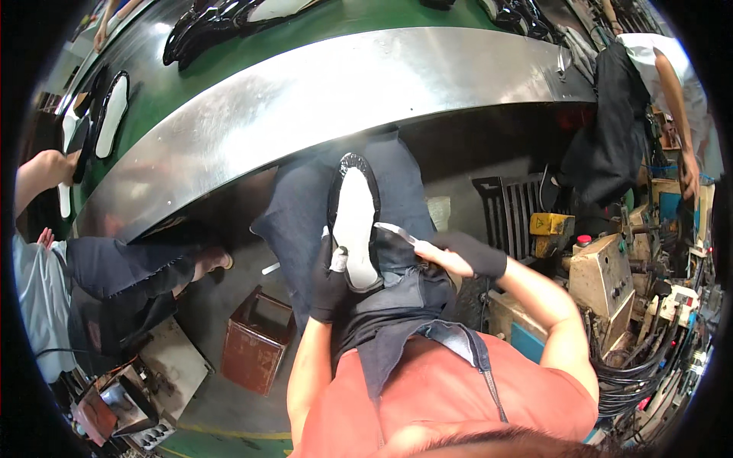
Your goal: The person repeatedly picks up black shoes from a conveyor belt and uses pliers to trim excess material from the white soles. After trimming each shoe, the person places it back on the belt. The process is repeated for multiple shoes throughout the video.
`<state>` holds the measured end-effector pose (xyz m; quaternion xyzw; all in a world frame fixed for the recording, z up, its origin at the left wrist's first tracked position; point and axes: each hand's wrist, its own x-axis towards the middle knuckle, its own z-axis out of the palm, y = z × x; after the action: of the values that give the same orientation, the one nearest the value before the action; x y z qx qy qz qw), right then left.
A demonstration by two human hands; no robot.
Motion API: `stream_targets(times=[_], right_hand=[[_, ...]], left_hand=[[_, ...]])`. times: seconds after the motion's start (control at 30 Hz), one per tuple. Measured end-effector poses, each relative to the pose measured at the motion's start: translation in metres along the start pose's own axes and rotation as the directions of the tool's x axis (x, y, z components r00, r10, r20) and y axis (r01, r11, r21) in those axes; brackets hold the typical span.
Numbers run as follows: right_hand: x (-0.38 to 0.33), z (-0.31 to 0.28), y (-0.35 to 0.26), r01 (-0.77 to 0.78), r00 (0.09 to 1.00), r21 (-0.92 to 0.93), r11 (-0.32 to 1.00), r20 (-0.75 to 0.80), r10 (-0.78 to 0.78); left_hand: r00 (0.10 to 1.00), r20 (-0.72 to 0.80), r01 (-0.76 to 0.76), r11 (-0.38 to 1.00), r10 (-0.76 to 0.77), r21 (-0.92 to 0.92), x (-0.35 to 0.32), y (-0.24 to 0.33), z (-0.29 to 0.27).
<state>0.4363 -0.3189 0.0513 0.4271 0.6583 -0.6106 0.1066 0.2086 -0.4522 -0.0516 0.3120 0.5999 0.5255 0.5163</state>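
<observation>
Over my lap lies an unfinished black patent shoe, bottom up, its long pale underside facing me and its glossy black edge gathered at the toe. Closed around its left side near the heel is my left hand, in a black fingerless glove with a white wrap on the thumb. Just right of the shoe, my right hand, gloved the same way, grips a slim pale tool. The tool's flat end points toward the shoe's edge; its exact kind is unclear. A dark blue apron covers my legs beneath the shoe.
A curved metal ledge borders a green conveyor carrying more black shoes. Co-workers stand or sit left and right. A brown stool is at lower left; machinery and cables crowd the right.
</observation>
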Motion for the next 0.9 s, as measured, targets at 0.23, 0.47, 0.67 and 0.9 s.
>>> stream_targets(times=[0.23,0.47,0.67,0.9], right_hand=[[0.037,0.006,-0.054,0.272,0.959,-0.794,0.544,0.178,-0.22],[0.075,-0.047,-0.062,0.169,0.836,-0.551,0.817,0.519,0.177],[0.032,0.013,-0.107,0.303,0.94,-0.931,0.206,0.256,-0.227],[0.05,-0.005,-0.015,0.477,0.876,-0.589,0.652,0.257,-0.409]], left_hand=[[0.995,0.076,-0.023,0.882,0.066,-0.47,-0.002,0.003,0.023],[0.869,-0.301,-0.327,0.912,0.393,0.247,0.029,-0.039,0.042],[0.946,-0.232,-0.213,0.973,0.227,0.084,0.044,-0.109,0.0],[0.988,0.087,0.152,0.888,-0.127,-0.434,0.063,-0.058,-0.031]])
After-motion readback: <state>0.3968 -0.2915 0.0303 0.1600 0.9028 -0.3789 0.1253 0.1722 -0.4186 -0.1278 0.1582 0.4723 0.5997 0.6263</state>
